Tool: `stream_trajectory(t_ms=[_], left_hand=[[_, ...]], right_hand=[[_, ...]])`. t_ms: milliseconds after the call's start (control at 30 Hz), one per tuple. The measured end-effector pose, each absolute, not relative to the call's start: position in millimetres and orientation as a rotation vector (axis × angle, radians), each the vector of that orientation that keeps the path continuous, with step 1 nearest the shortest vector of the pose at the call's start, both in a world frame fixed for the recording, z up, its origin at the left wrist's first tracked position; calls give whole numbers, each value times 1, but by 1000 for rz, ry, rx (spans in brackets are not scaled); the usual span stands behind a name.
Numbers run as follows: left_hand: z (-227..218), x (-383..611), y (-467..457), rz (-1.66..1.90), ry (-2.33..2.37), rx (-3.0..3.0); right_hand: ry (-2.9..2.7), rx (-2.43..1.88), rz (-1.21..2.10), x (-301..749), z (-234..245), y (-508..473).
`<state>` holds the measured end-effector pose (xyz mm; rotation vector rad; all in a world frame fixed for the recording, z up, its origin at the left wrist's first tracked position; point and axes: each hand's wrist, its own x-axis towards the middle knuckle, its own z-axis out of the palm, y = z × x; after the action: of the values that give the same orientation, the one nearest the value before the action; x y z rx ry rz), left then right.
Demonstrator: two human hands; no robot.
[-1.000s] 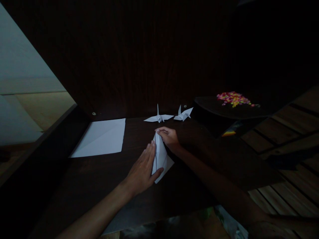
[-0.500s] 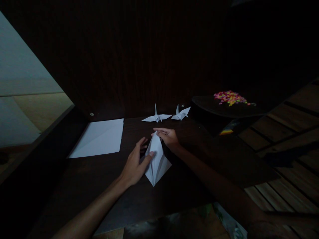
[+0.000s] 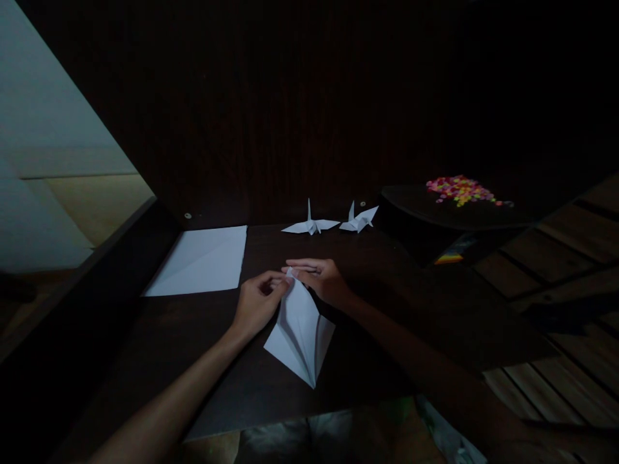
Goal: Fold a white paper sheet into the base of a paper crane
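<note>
A partly folded white paper (image 3: 300, 332), kite-shaped with its point toward me, lies on the dark wooden table (image 3: 203, 361). My left hand (image 3: 256, 303) pinches the paper's far tip from the left. My right hand (image 3: 319, 278) holds the same tip from the right, fingers extended over it. Both hands meet at the top of the paper.
A flat white sheet (image 3: 200, 261) lies at the left of the table. Two finished paper cranes (image 3: 310, 224) (image 3: 358, 220) stand at the back edge. A dark tray with small colourful pieces (image 3: 459, 190) sits at the right. Wooden slats lie beyond the right edge.
My left hand lifted off the paper's body and moved up to pinch its far tip. The paper has swung so its lower point lies nearer to me.
</note>
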<state>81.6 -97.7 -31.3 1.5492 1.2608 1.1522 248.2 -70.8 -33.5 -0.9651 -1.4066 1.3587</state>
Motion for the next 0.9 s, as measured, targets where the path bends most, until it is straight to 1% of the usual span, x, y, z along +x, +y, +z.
stream_trajectory(t_ms=[267,533,900], left_hand=[[-33,81,-102,1240,1301,1536],[-24,84,-106,1363,1333,1682],[-29,84,-104,1294,1271,1511]], right_hand=[[-1479,-991,1359,251,-35,-71],[-1523,-962,1373,249,-35,-72],[-1623,-963,1294,252,-35,-76]])
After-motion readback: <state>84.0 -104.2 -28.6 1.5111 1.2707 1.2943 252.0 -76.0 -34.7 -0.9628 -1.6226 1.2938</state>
